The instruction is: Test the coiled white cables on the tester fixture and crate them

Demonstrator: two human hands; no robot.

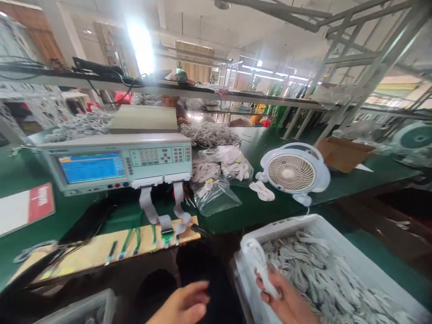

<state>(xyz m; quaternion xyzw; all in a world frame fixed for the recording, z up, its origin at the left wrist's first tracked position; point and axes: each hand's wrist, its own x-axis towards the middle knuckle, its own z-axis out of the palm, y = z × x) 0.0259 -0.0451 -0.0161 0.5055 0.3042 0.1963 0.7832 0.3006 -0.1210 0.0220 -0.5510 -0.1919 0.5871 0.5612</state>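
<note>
My right hand [281, 292] is closed round a bundle of white cable [258, 258], held over the near left rim of a white plastic crate [315, 218]. Inside the crate lie many coiled bundles of grey-white cable [313, 265]. My left hand [185, 303] is in front of my lap, fingers apart and slightly curled, with nothing in it. Beyond it sits a wooden board [91, 254] with small connectors and green wires. Two grey ribbon cables [148, 204] run from a bench tester [118, 162] with a lit blue screen to the board's right end.
On the green table, clear plastic bags of cable bundles [219, 180] sit right of the tester. A white fan [292, 173] stands further right, beside one loose cable bundle [262, 191]. A red-and-white booklet [30, 207] lies at left. Another bin [84, 310] is at lower left.
</note>
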